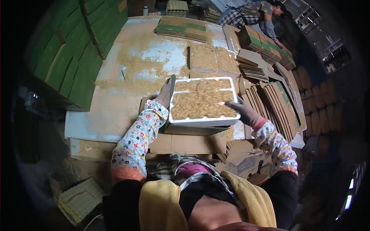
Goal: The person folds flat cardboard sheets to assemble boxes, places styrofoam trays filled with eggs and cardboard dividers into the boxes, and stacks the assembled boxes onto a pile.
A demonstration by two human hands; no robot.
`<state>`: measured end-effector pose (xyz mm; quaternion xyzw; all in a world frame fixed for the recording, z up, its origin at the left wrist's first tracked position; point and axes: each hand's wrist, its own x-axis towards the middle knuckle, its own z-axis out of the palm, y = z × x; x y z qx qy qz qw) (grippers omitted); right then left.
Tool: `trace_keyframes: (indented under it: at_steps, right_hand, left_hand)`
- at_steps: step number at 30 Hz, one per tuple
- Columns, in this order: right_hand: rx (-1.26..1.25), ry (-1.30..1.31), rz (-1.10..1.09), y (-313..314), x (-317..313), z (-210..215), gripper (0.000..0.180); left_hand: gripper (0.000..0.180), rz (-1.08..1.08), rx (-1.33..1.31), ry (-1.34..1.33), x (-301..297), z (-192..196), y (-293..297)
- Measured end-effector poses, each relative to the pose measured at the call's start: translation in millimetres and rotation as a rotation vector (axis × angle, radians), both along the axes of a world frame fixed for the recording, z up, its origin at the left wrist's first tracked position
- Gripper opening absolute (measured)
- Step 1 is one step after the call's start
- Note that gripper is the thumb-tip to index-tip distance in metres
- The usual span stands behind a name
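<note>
A white foam tray [204, 123] full of loose brown grains, like sawdust or bran, is held level in front of me. My left hand [165, 93], in a dark glove, grips its left side. On the right side, my gloved right hand [247, 112] is closed over the rim, with fingertips at the grains. Directly below the tray is an open cardboard box [196, 131], mostly hidden by it. The tray looks slightly blurred. What lies under the grains cannot be seen.
Grains are scattered over the pale table [96, 115]. Behind the tray lies another grain-filled tray [204, 57]. Flattened cartons [269, 107] lean at the right; more cartons [181, 27] lie at the back. Green boxes [69, 57] are stacked at left. A co-worker [254, 15] bends over cartons at far right.
</note>
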<state>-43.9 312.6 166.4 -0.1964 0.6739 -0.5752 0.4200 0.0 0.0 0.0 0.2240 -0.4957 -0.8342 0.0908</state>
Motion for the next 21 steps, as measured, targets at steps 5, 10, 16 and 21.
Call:
trace_keyframes:
  at_steps: [5, 10, 16, 21]
  right_hand:
    - [0.397, 0.483, -0.079, -30.2, 25.6, -129.5, 0.062]
    - [-0.053, 0.951, -0.407, -26.1, -10.5, -51.7, 0.054]
    - [0.644, 0.504, -0.49, -42.5, -131.2, -191.4, 0.086]
    - [0.575, 0.726, -0.269, -23.6, -162.0, -205.4, 0.037]
  left_hand:
    - [0.024, 0.064, -0.176, -0.127, 52.5, 19.4, -47.5]
    - [0.045, 0.257, -0.383, -0.228, 72.5, 17.4, -10.8]
    - [0.048, 0.215, -0.667, -0.413, 71.4, 15.4, -7.1]
    - [0.043, 0.184, -0.761, -0.372, 57.5, 25.3, -5.1]
